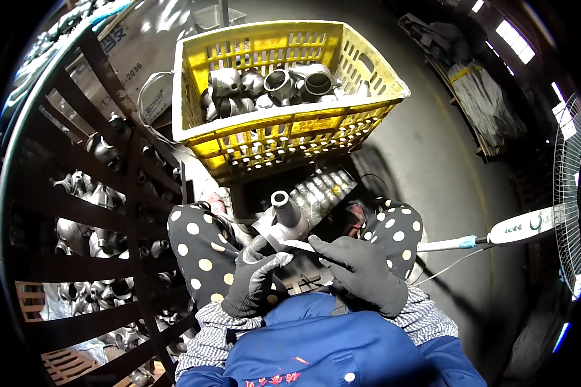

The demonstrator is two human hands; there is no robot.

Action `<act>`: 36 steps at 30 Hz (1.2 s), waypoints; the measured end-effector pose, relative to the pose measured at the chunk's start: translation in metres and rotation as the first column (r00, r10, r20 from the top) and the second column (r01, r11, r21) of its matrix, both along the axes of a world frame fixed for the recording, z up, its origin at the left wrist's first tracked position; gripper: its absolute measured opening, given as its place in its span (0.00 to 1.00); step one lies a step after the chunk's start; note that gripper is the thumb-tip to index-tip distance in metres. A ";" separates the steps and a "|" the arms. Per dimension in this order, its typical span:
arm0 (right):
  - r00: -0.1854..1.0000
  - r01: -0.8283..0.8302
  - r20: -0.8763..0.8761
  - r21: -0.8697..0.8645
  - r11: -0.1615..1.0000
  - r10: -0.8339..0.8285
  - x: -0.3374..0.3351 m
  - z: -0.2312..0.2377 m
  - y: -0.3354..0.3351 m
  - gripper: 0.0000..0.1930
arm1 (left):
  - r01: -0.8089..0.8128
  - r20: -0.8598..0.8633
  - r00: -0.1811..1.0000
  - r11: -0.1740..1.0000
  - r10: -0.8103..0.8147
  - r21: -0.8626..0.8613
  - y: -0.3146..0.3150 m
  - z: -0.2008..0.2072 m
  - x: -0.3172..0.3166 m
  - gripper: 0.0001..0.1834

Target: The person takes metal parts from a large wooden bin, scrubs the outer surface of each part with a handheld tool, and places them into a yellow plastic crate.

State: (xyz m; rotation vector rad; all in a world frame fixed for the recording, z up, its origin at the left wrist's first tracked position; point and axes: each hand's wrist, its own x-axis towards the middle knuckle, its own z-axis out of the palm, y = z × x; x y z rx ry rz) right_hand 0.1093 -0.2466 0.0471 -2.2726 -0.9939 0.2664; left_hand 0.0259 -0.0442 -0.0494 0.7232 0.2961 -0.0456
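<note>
In front of my lap, a grey cast-metal housing stands with its round tubular neck pointing up. My left hand, in a dark glove with a paler thumb area, is closed round the near left side of this casting. A thin, flat, pale metal tool lies against the casting's near side. My right hand, also gloved, pinches the tool's right end between thumb and fingers. Beneath the casting, a lumpy silvery surface slopes up to the right; the fingers partly hide the casting's lower part.
A yellow slatted crate ahead holds several similar castings. On the left, a dark barred metal cage holds more. A standing fan is at the right, its pole near my knee. Covered stacks stand far right.
</note>
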 end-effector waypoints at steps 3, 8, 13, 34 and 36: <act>0.999 0.001 0.054 -0.044 0.999 0.001 -0.001 0.004 0.000 0.20 | -0.027 -0.024 0.999 0.999 0.028 0.025 -0.002 0.008 0.002 0.21; 0.990 -0.014 0.138 -0.096 0.995 0.028 0.001 0.003 0.003 0.21 | -0.030 -0.004 1.000 0.998 0.031 0.059 -0.003 0.006 0.002 0.20; 0.983 -0.022 0.177 -0.127 0.992 0.045 0.003 -0.001 0.005 0.21 | -0.040 0.045 0.998 0.996 0.037 0.077 -0.007 0.011 0.005 0.19; 0.991 -0.054 0.113 -0.111 0.992 0.067 0.009 -0.007 0.003 0.24 | -0.034 0.017 0.999 0.989 0.032 0.146 -0.008 0.008 0.004 0.18; 0.989 -0.057 0.129 -0.146 0.988 0.076 0.007 -0.005 0.001 0.26 | -0.036 0.005 0.999 0.990 0.035 0.137 -0.009 0.011 0.005 0.18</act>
